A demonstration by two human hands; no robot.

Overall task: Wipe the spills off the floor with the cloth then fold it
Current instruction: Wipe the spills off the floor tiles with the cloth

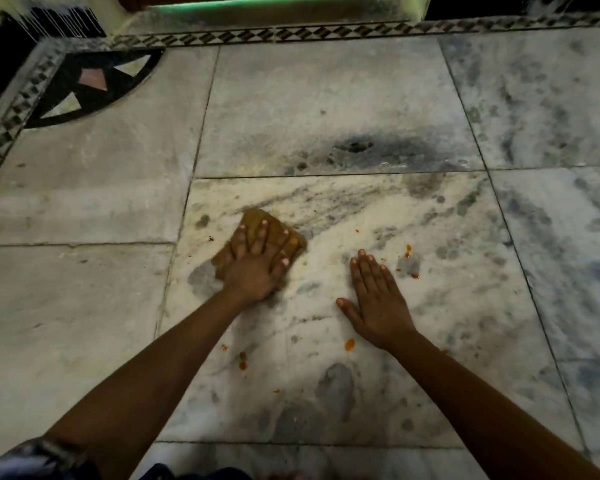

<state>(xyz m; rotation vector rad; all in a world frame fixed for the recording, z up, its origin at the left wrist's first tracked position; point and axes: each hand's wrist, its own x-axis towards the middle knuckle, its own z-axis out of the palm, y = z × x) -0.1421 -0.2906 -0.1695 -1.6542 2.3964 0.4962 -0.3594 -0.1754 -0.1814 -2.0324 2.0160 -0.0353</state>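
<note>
A bunched mustard-brown cloth (257, 223) lies on the grey-veined marble floor (343, 116). My left hand (257, 265) presses flat on top of it, fingers spread and straight. My right hand (374, 303) rests palm down on the bare floor to the right of the cloth, fingers straight and together, holding nothing. Orange spill spots dot the tile: one (349, 344) just below my right hand, a few (409, 252) beyond its fingertips, and others (243, 360) under my left forearm.
A dark smudge (354, 147) marks the tile beyond the cloth. A black-and-white patterned border (291, 32) runs along the far edge, with a dark corner inlay (90, 84) at the left. A raised step (257, 8) lies past the border.
</note>
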